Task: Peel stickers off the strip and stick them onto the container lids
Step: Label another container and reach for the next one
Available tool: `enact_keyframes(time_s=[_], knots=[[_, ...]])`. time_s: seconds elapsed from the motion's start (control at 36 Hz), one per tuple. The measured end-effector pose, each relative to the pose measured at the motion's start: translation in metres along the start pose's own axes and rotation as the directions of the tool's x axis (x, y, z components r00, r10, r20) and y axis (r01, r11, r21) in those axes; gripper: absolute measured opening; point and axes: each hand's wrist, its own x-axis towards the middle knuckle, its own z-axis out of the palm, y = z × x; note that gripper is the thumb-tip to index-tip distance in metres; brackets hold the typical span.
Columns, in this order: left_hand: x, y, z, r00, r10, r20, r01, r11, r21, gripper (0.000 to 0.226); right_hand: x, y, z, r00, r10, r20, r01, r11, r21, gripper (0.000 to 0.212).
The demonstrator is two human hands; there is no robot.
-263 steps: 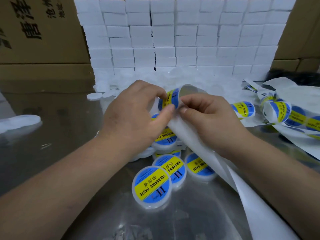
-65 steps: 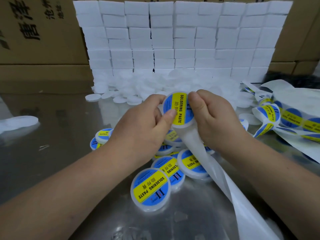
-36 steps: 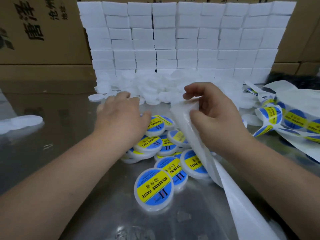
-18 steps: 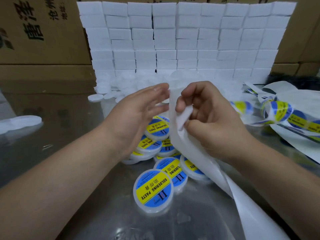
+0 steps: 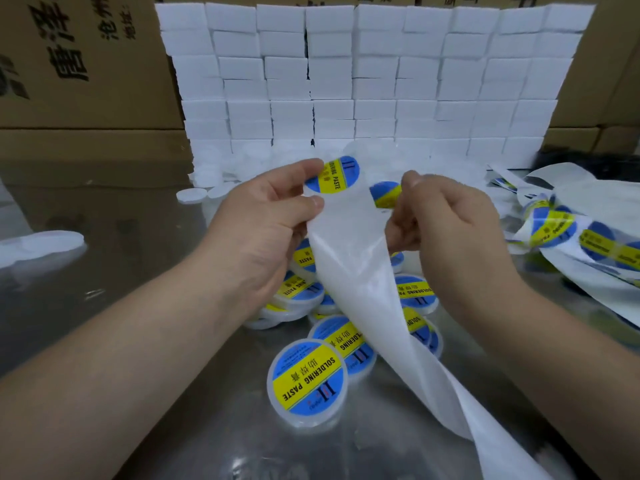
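A shiny metal table is seen, with a wall of white blocks at the back and brown cardboard boxes behind it. Above the table the left hand is held up, and a round blue and yellow sticker is pinched by its left edge between the thumb and the first finger. The right hand is held just beside it, with its fingers curled round the white strip, close to a second sticker that is bent over on the strip. The strip is stretched between both hands and hangs down from them toward the person, over the table. It cannot be told if the first sticker is all the way off the strip. The sticker is judged to be very light, thin and floppy, with a sticky back. It is best held only at its very edge, so that it is not folded onto itself or stuck to a finger. The strip is judged to be smooth and slippery, so it should be gripped firmly close to the sticker being peeled. Under the hands a pile of labelled lids is lying on the table, each with a sticker on top. The plain white lids that are not yet done are heaped farther back, past the hands, at the foot of the white blocks. More strips with stickers are lying at the right, well apart from the left hand and near the right arm.
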Motion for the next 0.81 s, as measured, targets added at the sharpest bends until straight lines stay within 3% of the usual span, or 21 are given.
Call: enact_keyframes(time_s=[0.11,0.25,0.33,0.44,0.56,0.61,0.72,0.81], knots=[[-0.005,0.0,0.0,0.998,0.011,0.068,-0.015,0.998,0.066,0.04,0.003,0.001,0.002,0.983,0.149,0.107,-0.132,0.979,-0.156,0.056],[-0.011,-0.005,-0.003,0.973,0.031,0.228,-0.117,0.921,0.373,0.058,0.003,-0.005,0.004,0.981,0.105,0.162,-0.121,0.988,0.092,0.03],[-0.012,-0.007,-0.001,0.963,0.024,0.267,-0.165,0.838,0.52,0.059,0.005,-0.003,0.003,0.996,0.04,0.08,-0.044,0.998,0.047,0.024],[-0.002,-0.001,-0.004,0.981,0.177,0.084,-0.191,0.766,0.614,0.045,0.012,0.002,-0.003,0.99,0.018,-0.142,-0.019,1.0,-0.009,0.034],[0.031,0.006,-0.013,0.979,0.195,-0.064,-0.1,0.725,0.681,0.03,0.016,0.007,-0.008,0.977,0.071,-0.2,-0.073,0.997,-0.005,0.032],[0.054,0.007,-0.012,0.989,0.15,-0.015,-0.083,0.623,0.778,0.033,0.014,0.007,-0.007,0.983,0.054,-0.176,-0.065,0.996,-0.06,0.035],[0.107,-0.005,-0.014,0.993,-0.052,0.106,-0.087,0.286,0.954,0.039,0.013,0.01,-0.008,0.988,0.068,-0.141,-0.085,0.989,-0.117,0.037],[0.141,-0.029,-0.012,0.95,-0.227,0.212,-0.212,0.026,0.977,0.041,0.014,0.014,-0.01,0.986,0.081,-0.144,-0.105,0.98,-0.167,0.026]])
